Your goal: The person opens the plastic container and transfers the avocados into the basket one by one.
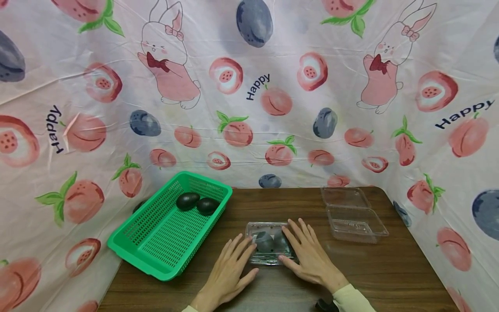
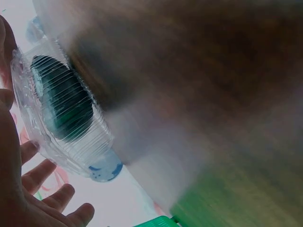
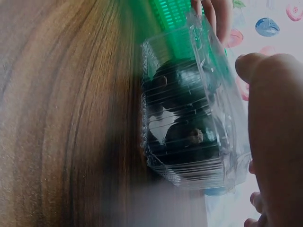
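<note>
A clear plastic clamshell box (image 1: 269,226) sits on the table with its lid down. Dark avocados (image 3: 182,85) show through its ribbed wall in the right wrist view. My left hand (image 1: 230,273) lies along the box's left side, fingers extended and fingertips right at the edge. Over the right side of the lid rests my right hand (image 1: 312,258), its fingers long and straight and its thumb at the front right corner. Neither hand curls round the box. In the left wrist view, one avocado (image 2: 64,106) fills much of the near end.
At the left stands a green plastic basket (image 1: 163,234) with two avocados (image 1: 188,201) near its far end. Another clear clamshell (image 1: 352,236) lies open at the back right of the wooden table (image 1: 296,199). A printed cloth (image 1: 273,43) surrounds the table's back and sides.
</note>
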### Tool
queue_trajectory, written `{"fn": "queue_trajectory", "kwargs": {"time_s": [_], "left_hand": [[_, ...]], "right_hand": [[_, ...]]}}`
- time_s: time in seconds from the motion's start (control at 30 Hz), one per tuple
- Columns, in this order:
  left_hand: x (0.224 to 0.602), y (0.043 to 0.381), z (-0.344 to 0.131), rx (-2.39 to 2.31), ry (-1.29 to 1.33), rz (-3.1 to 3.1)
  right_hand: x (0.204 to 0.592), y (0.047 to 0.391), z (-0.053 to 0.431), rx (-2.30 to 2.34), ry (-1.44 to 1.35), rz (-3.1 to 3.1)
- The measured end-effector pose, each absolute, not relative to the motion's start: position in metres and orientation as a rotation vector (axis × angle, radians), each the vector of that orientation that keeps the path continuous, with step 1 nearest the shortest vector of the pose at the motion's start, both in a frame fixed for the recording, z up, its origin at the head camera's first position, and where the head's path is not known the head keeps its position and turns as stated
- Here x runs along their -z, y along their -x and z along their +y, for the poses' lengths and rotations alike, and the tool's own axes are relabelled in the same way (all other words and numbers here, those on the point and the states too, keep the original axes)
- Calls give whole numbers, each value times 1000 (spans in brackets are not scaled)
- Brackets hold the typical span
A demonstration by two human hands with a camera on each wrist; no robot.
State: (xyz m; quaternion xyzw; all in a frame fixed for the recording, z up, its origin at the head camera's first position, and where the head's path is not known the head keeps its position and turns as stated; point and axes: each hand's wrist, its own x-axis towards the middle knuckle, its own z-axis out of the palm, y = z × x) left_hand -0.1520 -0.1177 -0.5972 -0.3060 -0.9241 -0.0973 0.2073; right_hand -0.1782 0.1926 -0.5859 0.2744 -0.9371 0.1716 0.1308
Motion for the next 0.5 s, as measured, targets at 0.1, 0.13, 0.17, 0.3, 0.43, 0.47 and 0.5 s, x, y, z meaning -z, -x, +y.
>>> {"fn": "queue_trajectory", "kwargs": {"time_s": [0.1, 0.13, 0.17, 0.3, 0.43, 0.47, 0.5], "left_hand": [[596, 156, -117, 287, 854, -2587], [595, 157, -116, 292, 853, -2595], [593, 159, -116, 291, 854, -2604], [589, 165, -112, 289, 862, -2644], [589, 171, -108, 298, 881, -2693], [589, 172, -107, 309, 882, -2712], [589, 174, -106, 326, 882, -2732]], "right_hand": [[587, 175, 193, -483, -819, -2697], [587, 174, 194, -474, -825, -2687], [587, 174, 194, -462, -833, -2675], [588, 171, 195, -419, -855, -2623], [591, 169, 194, -407, -858, -2589], [591, 169, 194, -404, -857, -2583], [592, 168, 194, -400, -857, -2581]]}}
